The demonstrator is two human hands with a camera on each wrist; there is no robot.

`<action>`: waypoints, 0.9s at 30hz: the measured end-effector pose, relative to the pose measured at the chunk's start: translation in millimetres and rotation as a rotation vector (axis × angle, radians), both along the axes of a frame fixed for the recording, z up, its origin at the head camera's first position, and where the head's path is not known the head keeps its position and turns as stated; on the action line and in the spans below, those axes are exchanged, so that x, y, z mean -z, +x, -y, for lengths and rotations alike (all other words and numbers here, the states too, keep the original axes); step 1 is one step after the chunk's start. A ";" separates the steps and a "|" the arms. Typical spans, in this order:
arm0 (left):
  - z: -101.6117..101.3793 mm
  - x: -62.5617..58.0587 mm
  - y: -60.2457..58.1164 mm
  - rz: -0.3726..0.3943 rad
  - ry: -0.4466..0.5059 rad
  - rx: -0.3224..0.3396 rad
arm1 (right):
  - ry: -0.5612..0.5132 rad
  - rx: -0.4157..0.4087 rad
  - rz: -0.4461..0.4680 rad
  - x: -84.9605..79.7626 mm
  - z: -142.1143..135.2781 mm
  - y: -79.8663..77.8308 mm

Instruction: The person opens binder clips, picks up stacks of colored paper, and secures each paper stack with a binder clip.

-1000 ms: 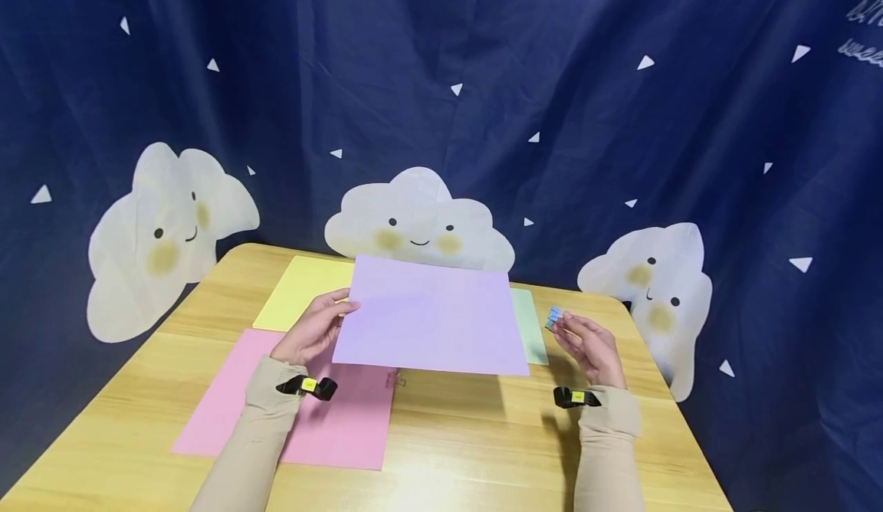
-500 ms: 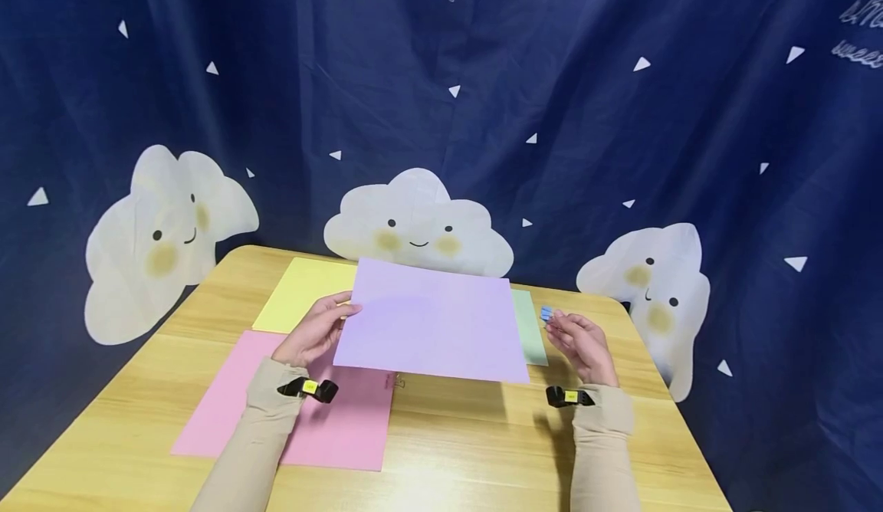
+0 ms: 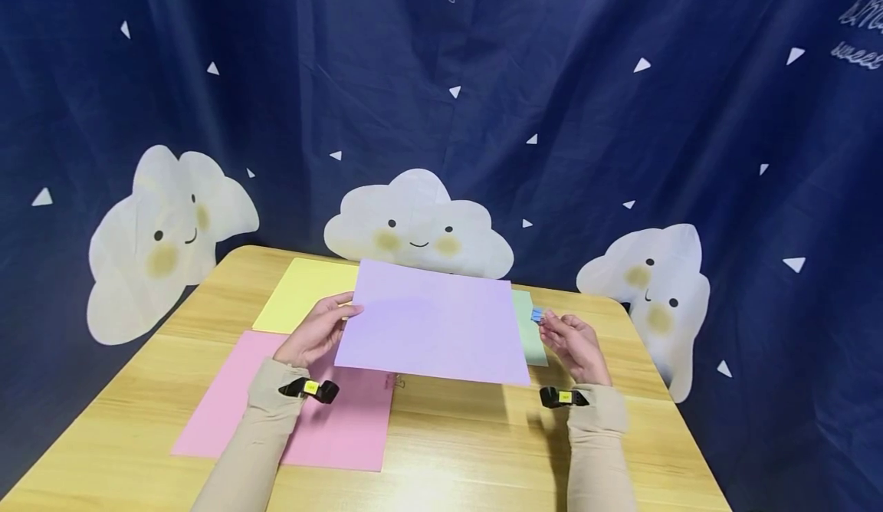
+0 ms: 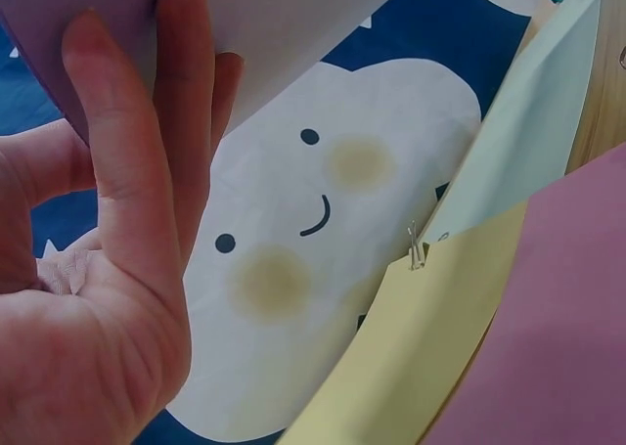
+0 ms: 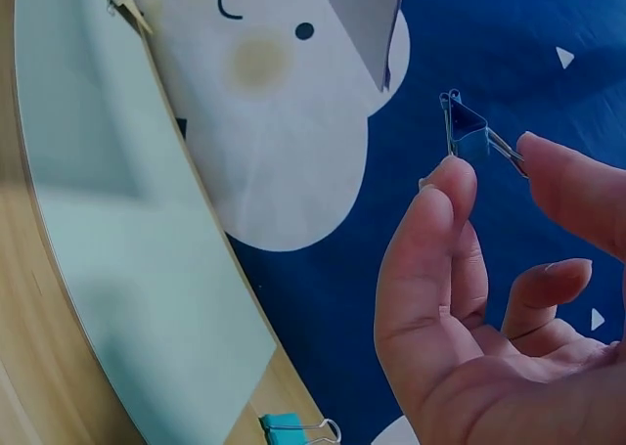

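My left hand (image 3: 317, 334) pinches the left edge of a purple sheet of paper (image 3: 434, 324), thumb on top and fingers beneath. The sheet is held up over the table, slightly bowed. At its right side, my right hand (image 3: 576, 343) holds a small blue binder clip (image 5: 471, 140) by its wire handles, between thumb and fingers. The right wrist view shows the clip's jaws narrow, with no paper between them. In the head view the clip is a short way off the sheet's right edge, overlapping the green sheet (image 3: 530, 328) behind.
On the wooden table (image 3: 469, 451) lie a pink sheet (image 3: 338, 428) at front left and a yellow sheet (image 3: 303, 290) behind it. A metal clip (image 4: 417, 244) grips the yellow sheet. A teal binder clip (image 5: 284, 428) sits by the green sheet. A blue cloud-print curtain (image 3: 441, 113) hangs behind.
My right hand has moved left with the blue binder clip, closer to the purple sheet's right edge. My left hand and the sheet have hardly moved.
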State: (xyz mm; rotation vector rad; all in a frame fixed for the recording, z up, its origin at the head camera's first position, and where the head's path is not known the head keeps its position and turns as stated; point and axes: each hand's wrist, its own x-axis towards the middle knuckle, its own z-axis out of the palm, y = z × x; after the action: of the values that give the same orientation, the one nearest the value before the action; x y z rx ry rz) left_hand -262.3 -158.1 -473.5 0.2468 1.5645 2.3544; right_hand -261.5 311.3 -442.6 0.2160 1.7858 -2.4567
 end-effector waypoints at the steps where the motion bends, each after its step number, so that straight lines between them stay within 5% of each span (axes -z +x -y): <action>1: -0.4 0.1 -0.2 -0.001 -0.005 0.001 | -0.002 -0.002 0.001 0.4 0.7 -0.3; 27: -0.9 0.4 -1.1 0.012 0.030 0.006 | -0.013 -0.047 0.028 -0.6 9.9 -2.1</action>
State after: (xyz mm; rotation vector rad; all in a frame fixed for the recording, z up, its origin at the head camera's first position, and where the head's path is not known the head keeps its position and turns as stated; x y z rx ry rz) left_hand -263.4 -157.3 -474.0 0.2428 1.5211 2.3721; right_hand -263.6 301.5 -441.9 0.2038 1.7426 -2.4202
